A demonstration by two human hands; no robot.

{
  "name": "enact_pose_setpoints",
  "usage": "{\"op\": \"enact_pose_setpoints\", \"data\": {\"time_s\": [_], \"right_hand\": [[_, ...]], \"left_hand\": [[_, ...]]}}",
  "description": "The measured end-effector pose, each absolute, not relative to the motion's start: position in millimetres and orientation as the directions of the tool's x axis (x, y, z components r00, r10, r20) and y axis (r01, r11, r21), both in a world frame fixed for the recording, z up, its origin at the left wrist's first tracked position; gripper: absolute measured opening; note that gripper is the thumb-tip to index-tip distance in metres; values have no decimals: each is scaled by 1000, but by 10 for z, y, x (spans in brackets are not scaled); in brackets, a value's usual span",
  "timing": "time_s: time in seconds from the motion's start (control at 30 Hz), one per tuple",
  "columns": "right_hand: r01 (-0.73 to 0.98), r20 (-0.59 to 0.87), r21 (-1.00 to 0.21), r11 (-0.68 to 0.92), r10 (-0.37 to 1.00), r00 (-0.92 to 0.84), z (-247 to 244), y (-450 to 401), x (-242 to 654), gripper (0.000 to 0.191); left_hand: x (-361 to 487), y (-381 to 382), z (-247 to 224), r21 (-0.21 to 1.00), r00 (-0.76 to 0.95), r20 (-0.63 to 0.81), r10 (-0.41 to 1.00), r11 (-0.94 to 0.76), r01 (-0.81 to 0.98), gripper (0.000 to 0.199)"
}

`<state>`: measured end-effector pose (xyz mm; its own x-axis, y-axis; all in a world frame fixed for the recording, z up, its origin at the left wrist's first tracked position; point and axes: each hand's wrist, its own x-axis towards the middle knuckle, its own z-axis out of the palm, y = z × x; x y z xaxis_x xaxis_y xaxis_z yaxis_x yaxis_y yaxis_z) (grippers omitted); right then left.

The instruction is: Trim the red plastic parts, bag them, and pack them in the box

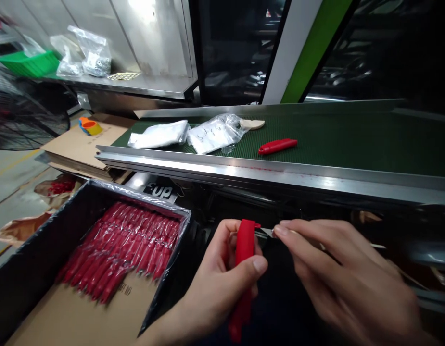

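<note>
My left hand (222,278) is closed around a red plastic handle (246,240), held upright with its lower end hanging below the palm. Between the fingertips of my right hand (348,269) is a knife, of which the thin pointed blade (267,232) shows. The blade points left at the upper edge of the handle, where a small red bit (257,225) sticks out. Whether the blade touches it I cannot tell. Most of the knife's grip is hidden by my fingers. On the green conveyor belt (352,144) ahead lies another red handle (278,146).
At lower left, a plastic-lined box (168,259) holds rows of wrapped red handles (117,245) on cardboard. Plastic bags (217,134) and a beige piece (253,124) lie on the belt, behind its metal rail (222,163). Tape rolls (90,127) rest on stacked cardboard near a fan (23,101).
</note>
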<state>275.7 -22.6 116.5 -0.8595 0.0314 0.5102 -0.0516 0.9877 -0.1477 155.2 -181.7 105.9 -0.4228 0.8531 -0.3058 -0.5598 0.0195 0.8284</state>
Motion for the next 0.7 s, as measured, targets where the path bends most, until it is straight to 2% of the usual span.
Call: {"op": "enact_pose_setpoints", "data": {"time_s": [0.2,0.4,0.7], "right_hand": [[-24,483,-199,980,77,-872,1133,-224,2767,38],[-79,480,-168,983,11,-877,1130,-207,2774,41],[-33,466,-204,978,67,-882,1111,-234,2778,38]], "left_hand": [[1567,-1815,1063,816,-418,-306,855,9,-578,28],[1585,-1813,1050,830,-434,-305,848,14,-558,26],[1575,-1847,1056,837,-424,-309,851,31,-547,25]]}}
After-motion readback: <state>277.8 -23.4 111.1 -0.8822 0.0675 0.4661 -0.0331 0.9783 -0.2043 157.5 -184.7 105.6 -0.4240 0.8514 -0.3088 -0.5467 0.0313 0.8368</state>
